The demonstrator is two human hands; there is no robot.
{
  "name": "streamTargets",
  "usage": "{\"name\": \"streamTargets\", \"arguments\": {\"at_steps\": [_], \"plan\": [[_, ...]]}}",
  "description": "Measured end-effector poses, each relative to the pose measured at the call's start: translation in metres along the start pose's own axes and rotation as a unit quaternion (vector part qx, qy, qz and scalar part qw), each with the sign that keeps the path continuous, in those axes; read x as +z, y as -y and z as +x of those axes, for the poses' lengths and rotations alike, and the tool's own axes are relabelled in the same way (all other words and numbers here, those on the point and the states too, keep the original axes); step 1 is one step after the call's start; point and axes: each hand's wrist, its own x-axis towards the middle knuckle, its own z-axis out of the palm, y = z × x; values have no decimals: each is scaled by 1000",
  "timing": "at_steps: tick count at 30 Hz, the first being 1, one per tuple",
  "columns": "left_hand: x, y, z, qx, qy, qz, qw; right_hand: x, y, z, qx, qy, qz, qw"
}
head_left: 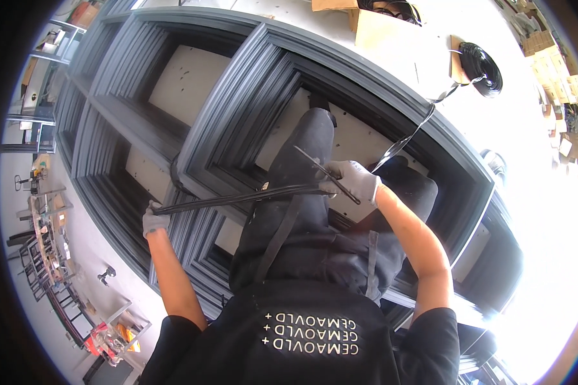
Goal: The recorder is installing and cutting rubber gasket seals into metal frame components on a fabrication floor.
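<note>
A black rubber sealing strip [237, 199] stretches across my lap between both hands. Its left end is gripped by my left hand [155, 220], in a grey work glove, over the left part of the stacked grey window frames [221, 115]. My right hand [359, 179], also gloved, closes round the strip's other end above my thighs. The same hand holds a slim tool [311, 159] with a thin metallic shaft and a dark end; its exact kind is unclear. From beyond my right hand, more strip [412, 136] runs over the frame edge toward a black coil [480, 69].
My legs [307, 144] are inside the frame openings. An open cardboard box [382, 29] with black strip stands on the pale floor at the top. Cartons [549, 64] line the far right. A power drill [107, 275] and a cluttered rack [61, 231] are at left.
</note>
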Motion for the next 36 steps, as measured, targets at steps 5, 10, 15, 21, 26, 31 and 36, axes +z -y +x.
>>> {"name": "streamTargets", "arguments": {"at_steps": [5,10,15,21,26,31,36], "plan": [[11,4,4,-94,27,-175,980,-3,14,-18,-11,-9,-25,1000],[-23,-200,-81,-127,230,256,930,12,5,-26,-99,-72,-223,967],[-37,-199,-87,-137,187,224,946,19,-7,-24,-170,-48,-288,941],[-25,-188,-83,-135,160,192,959,22,-13,-24,-187,-50,-305,932],[-22,-179,-86,-141,138,171,965,30,-18,-26,-259,-84,-418,867],[-16,-176,-91,-151,115,151,970,28,-4,-36,-288,-126,-431,846],[-23,-209,-108,-163,-84,148,972,18,21,-39,-401,-229,-499,733]]}}
